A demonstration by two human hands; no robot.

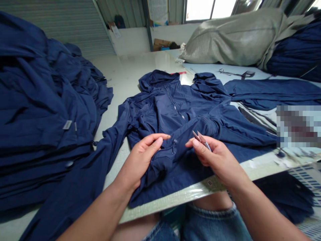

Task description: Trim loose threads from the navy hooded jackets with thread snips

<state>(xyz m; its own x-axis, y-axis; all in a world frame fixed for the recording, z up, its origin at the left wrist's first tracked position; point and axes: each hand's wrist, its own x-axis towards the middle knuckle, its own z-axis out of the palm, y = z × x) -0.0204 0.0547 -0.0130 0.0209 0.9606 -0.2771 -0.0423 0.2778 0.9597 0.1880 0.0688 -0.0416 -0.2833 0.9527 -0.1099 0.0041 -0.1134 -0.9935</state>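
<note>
Working at a jacket (160, 112), snips (202, 138) ready

In the head view, the jacket lies spread on the bench (114, 75). Beside its cord loop (173, 147), the left hand (144, 154) has thumb and finger nearly meeting; whether they pinch anything, I cannot tell. The right hand (214, 155) grips the snips, blades parted. The step seems to be close work near the cord loop; the next move calls for keeping the blades off the jacket.
</note>
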